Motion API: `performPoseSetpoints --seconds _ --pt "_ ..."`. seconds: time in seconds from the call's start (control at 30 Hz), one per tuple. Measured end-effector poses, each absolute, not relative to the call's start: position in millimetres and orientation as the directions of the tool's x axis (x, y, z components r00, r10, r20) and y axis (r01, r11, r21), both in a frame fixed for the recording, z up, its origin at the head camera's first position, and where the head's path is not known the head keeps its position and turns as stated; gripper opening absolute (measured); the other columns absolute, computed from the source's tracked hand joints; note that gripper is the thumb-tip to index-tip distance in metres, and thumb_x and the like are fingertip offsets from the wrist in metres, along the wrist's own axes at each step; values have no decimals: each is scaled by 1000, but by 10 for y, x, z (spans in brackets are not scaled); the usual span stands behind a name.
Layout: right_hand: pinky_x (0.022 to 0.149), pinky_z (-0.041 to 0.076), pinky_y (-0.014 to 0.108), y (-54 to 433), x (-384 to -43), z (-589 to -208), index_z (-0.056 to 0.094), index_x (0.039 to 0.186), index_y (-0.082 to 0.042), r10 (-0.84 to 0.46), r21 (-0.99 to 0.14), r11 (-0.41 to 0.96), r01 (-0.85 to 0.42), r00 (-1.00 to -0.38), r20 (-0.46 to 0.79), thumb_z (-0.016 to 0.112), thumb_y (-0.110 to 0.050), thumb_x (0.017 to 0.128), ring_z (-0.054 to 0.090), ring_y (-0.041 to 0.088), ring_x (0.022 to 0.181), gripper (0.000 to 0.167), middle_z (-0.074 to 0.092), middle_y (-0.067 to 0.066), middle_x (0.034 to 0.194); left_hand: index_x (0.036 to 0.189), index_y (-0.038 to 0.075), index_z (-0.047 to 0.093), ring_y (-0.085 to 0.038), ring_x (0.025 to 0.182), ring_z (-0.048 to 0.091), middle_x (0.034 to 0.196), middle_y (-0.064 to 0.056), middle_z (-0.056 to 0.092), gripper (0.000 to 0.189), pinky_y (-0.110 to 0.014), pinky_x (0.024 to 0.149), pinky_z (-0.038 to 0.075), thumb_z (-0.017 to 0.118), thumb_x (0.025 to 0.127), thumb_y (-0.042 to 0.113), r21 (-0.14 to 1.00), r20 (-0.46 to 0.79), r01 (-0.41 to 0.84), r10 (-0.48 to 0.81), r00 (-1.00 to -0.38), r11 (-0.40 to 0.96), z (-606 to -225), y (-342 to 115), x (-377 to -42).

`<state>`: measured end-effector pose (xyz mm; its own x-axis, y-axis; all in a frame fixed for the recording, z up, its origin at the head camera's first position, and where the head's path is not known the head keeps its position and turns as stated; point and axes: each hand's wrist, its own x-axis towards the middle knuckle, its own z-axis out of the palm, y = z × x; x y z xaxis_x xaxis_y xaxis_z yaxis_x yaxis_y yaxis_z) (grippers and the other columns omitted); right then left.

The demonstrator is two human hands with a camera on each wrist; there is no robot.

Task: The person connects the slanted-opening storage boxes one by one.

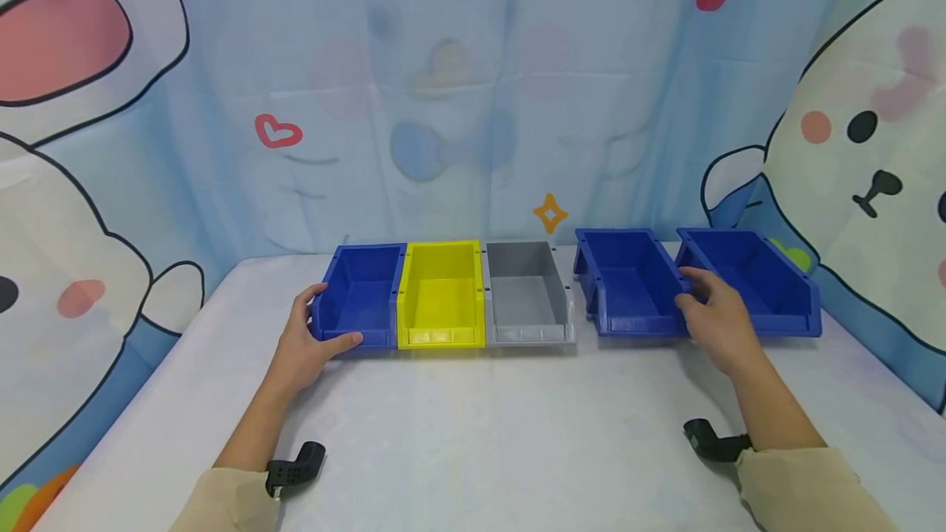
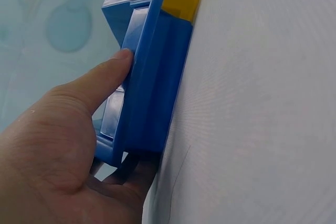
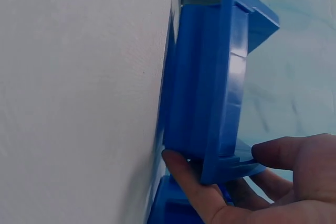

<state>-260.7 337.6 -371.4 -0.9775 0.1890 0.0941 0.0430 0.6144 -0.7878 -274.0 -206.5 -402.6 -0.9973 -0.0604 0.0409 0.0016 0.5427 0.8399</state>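
My left hand (image 1: 301, 355) grips the leftmost blue storage bin (image 1: 364, 290), its thumb on the front lip and its fingers at the left side. That bin's front shows tall in the left wrist view, with the thumb across its lip. A yellow bin (image 1: 443, 302) and a grey bin (image 1: 526, 294) stand side by side to its right. My right hand (image 1: 715, 320) pinches the right side wall of another blue bin (image 1: 626, 286), thumb inside the rim and a finger under the outside in the right wrist view. The far-right blue bin (image 1: 764, 282) stands beside that hand.
All the bins stand along the back of a white-covered table (image 1: 502, 433). A gap separates the grey bin from the blue bin in my right hand. Behind them hangs a light blue printed curtain (image 1: 458, 105). Black wrist devices (image 1: 296, 468) sit at both sleeves.
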Motion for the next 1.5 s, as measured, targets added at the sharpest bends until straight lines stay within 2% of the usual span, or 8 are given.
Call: performPoseSetpoints --seconds 0.6,1.07,1.5 --pt "112 34 74 3225 -2541 -3508 19 165 -5 222 -799 601 30 -966 130 35 -22 110 26 57 149 60 23 36 164 166 26 12 -45 158 16 173 -21 12 104 -65 125 20 82 89 33 838 36 -6 -66 -997 546 -4021 -2056 -2744" --pt "111 37 72 3131 -2532 -3440 19 164 -2 223 -808 588 24 -966 134 36 -18 110 31 58 146 59 25 38 162 166 25 12 -45 158 15 173 -22 11 104 -65 126 20 82 89 31 842 30 -10 -66 -997 540 -4011 -2049 -2741" --pt "109 37 75 3114 -2507 -3394 20 163 0 199 -769 639 15 -969 146 35 -19 109 32 60 144 59 28 40 160 166 25 12 -46 158 16 173 -22 11 103 -65 125 20 81 90 29 843 35 -7 -68 -997 538 -4007 -2041 -2739"
